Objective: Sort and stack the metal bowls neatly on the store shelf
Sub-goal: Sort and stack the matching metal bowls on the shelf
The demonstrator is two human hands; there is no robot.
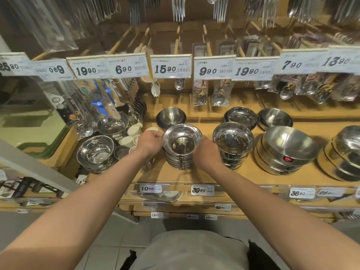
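Hands on the center stack of metal bowls (180,151), mid-frame on the wooden shelf (214,174). Our left hand (150,144) grips the left rim of the top bowl (182,140), fingers curled round the edge. Our right hand (206,152) sits against the right side of the stack, fingers wrapped round it just below the top rim. The top bowl sits nested and roughly level on the stack.

Just right of it, a second stack (232,147), near but apart from our right hand. Further right, a tilted large bowl on bigger tins (282,152). Left of center, another bowl stack (95,152), with white cups (132,135) between it and our left hand. Behind, in the upper middle of the shelf, single bowls (171,116). Price tags (170,66) hang in a row across the upper frame, with packaged cutlery (218,94) below them.
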